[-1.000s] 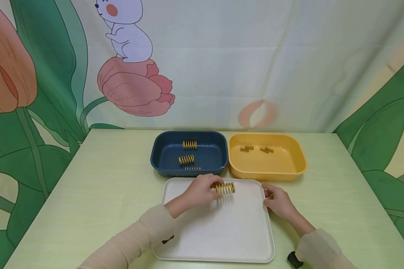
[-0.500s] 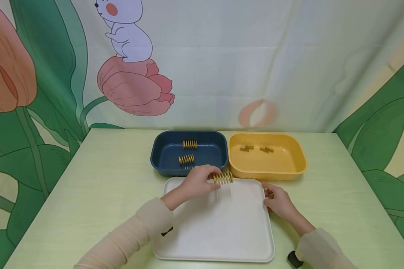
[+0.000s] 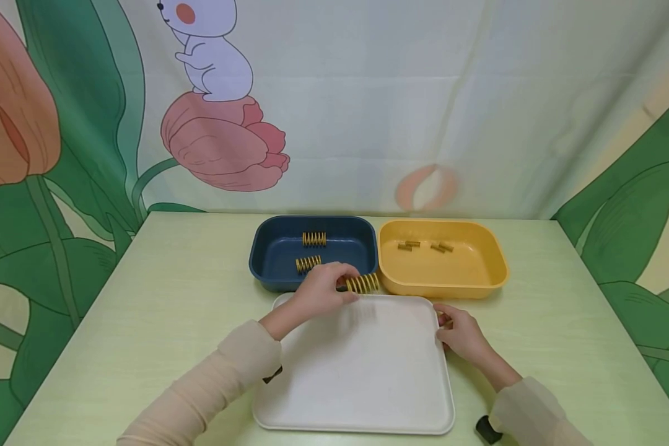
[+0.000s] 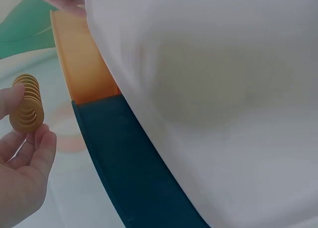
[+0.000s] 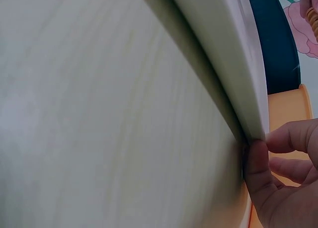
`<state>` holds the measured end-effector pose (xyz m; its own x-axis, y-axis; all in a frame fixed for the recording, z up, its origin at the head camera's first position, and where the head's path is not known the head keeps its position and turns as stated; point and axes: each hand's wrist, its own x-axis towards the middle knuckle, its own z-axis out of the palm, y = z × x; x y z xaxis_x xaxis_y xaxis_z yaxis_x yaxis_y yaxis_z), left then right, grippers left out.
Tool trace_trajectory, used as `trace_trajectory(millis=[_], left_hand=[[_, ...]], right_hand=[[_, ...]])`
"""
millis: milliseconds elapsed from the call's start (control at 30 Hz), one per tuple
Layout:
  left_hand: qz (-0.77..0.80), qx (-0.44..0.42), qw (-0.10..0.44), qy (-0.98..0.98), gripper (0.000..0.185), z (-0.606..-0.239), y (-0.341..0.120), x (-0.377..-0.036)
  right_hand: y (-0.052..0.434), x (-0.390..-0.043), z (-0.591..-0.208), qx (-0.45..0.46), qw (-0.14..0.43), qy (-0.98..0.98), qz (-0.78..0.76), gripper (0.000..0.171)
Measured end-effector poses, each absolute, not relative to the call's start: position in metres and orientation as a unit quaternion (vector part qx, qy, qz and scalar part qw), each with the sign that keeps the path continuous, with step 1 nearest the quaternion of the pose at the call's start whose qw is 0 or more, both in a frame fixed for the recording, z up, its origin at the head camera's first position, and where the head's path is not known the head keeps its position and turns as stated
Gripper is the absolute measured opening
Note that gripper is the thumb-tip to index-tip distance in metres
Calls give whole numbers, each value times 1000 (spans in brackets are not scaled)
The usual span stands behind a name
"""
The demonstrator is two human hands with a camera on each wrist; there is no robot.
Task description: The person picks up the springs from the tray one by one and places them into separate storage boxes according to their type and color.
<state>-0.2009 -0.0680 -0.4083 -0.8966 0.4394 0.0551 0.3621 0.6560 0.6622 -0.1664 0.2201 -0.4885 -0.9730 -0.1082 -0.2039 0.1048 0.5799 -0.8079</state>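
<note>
My left hand (image 3: 319, 292) pinches a large gold coil spring (image 3: 363, 284) between thumb and fingers. In the left wrist view that spring (image 4: 27, 104) shows its round end. It hangs above the far edge of the white tray (image 3: 368, 378), by the front right corner of the blue bin (image 3: 262, 272). My right hand (image 3: 465, 337) holds the tray's far right corner; thumb and fingers pinch the rim in the right wrist view. Inside the blue bin lie two similar springs, one farther back (image 3: 314, 239) and one nearer (image 3: 308, 264), partly close to my left hand.
A yellow bin (image 3: 448, 272) stands against the blue one's right side, holding several small springs (image 3: 405, 247). Both bins sit behind the tray on a pale green table (image 3: 178, 297). A printed curtain (image 3: 340, 111) hangs behind the table.
My left hand has lifted the spring and carried it away from me and slightly left, toward the blue bin. It now covers a spring seen there earlier. My right hand has stayed put.
</note>
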Motion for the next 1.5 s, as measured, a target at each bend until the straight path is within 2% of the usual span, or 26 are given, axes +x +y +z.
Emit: trace_trajectory(millis=[200, 1500], left_hand=[[346, 215, 35, 913, 31, -406, -72, -205], [373, 130, 33, 918, 37, -419, -85, -230]], right_hand=[[221, -167, -489, -2, 116, 882, -456, 57], [220, -167, -488, -2, 114, 882, -457, 56]])
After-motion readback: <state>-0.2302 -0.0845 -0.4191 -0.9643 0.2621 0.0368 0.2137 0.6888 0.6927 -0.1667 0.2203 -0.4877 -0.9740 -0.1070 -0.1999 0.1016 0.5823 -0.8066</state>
